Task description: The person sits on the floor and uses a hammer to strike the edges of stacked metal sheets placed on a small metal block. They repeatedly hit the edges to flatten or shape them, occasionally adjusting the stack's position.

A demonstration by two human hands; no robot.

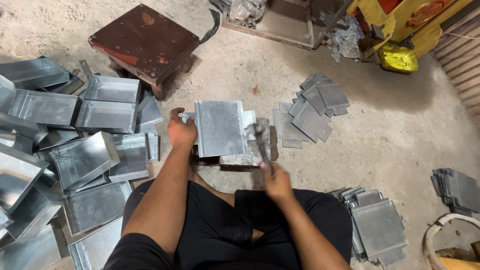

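The left hand [181, 131] grips the left edge of a flat metal sheet [220, 127], arm extended; the right hand [276, 181], fist closed, holds a blurred hammer [260, 142] over it.

- You are in a sheet-metal workshop, sitting on a dusty concrete floor [400, 135].
- Folded galvanised trays [85, 160] pile up at your left.
- Flat cut metal blanks [310, 110] lie stacked ahead.
- A yellow machine [400, 30] and a rusty red metal stool [145, 42] stand nearby.
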